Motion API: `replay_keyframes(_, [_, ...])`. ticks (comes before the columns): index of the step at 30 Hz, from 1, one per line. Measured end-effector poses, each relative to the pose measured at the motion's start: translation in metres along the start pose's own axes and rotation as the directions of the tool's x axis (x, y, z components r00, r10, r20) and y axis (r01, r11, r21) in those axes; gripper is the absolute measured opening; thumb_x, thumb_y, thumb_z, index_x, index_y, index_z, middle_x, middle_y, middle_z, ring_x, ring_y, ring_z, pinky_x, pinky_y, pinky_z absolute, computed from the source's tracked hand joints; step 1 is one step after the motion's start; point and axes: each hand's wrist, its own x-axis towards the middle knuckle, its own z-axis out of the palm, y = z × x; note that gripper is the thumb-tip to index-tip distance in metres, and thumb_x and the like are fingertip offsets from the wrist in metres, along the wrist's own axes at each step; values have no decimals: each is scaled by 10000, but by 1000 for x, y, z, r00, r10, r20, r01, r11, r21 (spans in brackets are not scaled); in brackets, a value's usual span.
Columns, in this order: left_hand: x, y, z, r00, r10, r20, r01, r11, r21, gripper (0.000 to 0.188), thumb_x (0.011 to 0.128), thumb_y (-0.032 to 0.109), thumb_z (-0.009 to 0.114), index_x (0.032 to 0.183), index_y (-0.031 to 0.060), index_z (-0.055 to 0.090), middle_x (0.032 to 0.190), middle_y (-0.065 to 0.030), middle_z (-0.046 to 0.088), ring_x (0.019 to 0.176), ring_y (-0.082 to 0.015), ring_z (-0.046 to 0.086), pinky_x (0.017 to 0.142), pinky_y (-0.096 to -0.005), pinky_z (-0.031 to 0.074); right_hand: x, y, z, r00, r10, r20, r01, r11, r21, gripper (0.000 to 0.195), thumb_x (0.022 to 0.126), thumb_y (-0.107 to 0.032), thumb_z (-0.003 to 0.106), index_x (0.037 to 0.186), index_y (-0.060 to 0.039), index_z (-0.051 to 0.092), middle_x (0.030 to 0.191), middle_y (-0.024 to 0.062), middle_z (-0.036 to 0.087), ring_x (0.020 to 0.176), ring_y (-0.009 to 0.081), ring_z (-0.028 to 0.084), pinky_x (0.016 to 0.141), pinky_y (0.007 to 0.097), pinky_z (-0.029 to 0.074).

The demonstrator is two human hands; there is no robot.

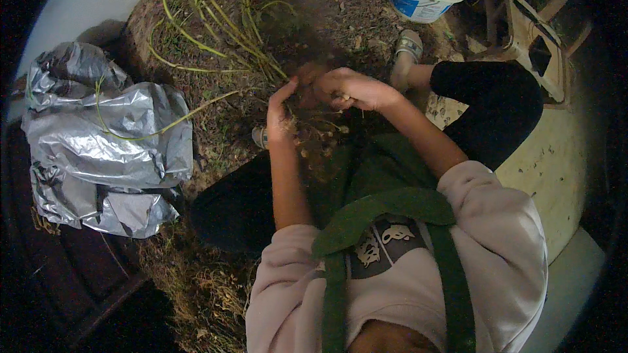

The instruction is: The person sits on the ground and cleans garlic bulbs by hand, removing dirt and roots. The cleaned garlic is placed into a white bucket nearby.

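My left hand (280, 113) is closed around the base of a bunch of pulled peanut plants. Their long green-yellow stems (221, 49) fan out away from me, and one stem curves left over a silver sheet. Below my hands hang the roots (326, 137) with several pods, partly lost in shadow. Close beside the left hand, my right hand (351, 89) is curled among the roots, blurred by motion. A pale peanut pod (346, 98) shows at its fingers. How firmly it is held is hard to see.
A white bucket (422, 2) of peanuts stands at the far right, near my shoe (409, 46). Crumpled silver sheeting (113, 142) lies on the left. A plastic chair (535, 44) is at the right. Dried plants (211, 284) are heaped at lower left. Soil and plant scraps (216, 103) cover the ground.
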Motion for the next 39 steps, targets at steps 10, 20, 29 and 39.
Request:
replay_keyframes(10, [29,-12,-41,995,41,-86,-18,966,256,167,802,212,556,811,47,574,624,-10,465,598,-138,459,565,-280,375,10,6,-2,960,-210,-187,85,852,-517,224,816,-204,498,845,-13,611,748,61,593,656,144,520,592,283,414])
replay_keyframes(20, [20,-14,-27,986,72,-153,-38,976,215,200,813,235,561,833,39,594,640,-22,465,682,-177,466,695,-330,392,7,12,-102,718,-228,-658,105,970,-221,204,730,-80,488,900,-47,596,784,48,584,622,169,542,529,305,432])
replay_keyframes(29, [45,-34,-39,909,95,-405,154,828,539,421,712,365,663,958,36,571,852,-94,596,773,-238,573,698,-394,471,76,19,-27,568,-483,-667,218,869,-443,207,897,-196,432,851,-32,550,715,6,511,584,75,457,491,233,362])
replay_keyframes(39, [33,-32,-22,995,-45,-88,70,952,299,188,747,236,635,693,81,543,591,-12,489,557,-152,477,565,-282,397,79,22,-25,524,-644,-557,156,716,-680,235,827,-199,498,757,17,560,671,204,568,590,384,532,571,426,433])
